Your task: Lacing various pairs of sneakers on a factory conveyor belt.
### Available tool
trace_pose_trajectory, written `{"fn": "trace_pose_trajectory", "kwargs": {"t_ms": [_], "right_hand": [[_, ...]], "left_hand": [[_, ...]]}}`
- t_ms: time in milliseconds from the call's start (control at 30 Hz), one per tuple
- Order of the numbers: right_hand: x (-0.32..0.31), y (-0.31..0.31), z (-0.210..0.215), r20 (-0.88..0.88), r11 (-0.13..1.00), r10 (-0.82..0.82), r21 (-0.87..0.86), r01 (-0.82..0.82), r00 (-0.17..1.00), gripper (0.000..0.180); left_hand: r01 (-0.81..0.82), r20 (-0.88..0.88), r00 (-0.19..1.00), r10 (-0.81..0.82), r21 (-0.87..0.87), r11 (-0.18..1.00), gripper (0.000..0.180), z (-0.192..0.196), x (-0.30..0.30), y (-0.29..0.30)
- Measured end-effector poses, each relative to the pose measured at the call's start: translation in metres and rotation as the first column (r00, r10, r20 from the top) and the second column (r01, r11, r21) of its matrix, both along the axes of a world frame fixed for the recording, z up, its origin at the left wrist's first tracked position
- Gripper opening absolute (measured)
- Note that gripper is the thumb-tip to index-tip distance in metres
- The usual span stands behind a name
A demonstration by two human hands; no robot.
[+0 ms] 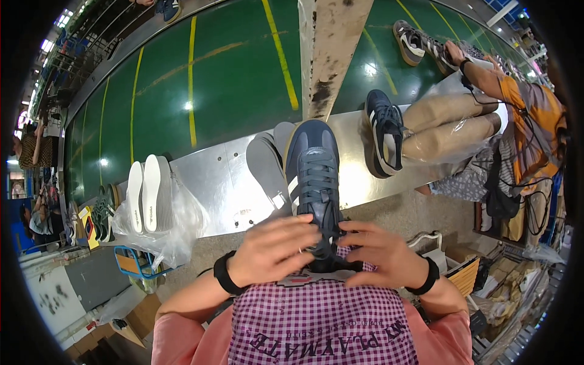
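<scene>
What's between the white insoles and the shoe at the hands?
In the head view, rightward from the white insoles: clear plastic, a stretch of metal ledge, then grey insoles right beside the shoe.

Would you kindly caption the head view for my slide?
Left hand and right hand at a dark lace-up shoe before a green, yellow-lined belt.

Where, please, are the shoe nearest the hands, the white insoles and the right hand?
Shoe (317, 177): head view, on its laces.
White insoles (154, 194): head view, right-hand one's middle.
Right hand (387, 253): head view, on its back.
</scene>
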State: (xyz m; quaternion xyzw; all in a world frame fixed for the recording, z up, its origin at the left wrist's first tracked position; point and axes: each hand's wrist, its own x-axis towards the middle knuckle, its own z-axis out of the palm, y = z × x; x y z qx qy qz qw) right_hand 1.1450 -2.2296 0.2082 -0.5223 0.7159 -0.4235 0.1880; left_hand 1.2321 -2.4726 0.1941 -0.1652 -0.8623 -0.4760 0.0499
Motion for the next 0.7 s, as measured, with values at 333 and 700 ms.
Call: {"fn": "trace_pose_trajectory", "kwargs": {"t_ms": [333, 700], "right_hand": [[-0.054, -0.074, -0.023, -0.369, 0.883, -0.462, -0.107, 0.457, 0.807, 0.017], [-0.062, -0.088, -0.027, -0.601, 0.893, -0.325, 0.059, 0.446, 0.73, 0.014]], "left_hand": [[-0.407, -0.131, 0.91, 0.393, -0.103, 0.908, 0.017, -0.023, -0.06, 0.004], [-0.245, -0.082, 0.969, 0.231, -0.353, 0.903, 0.016, -0.003, -0.076, 0.0]]}}
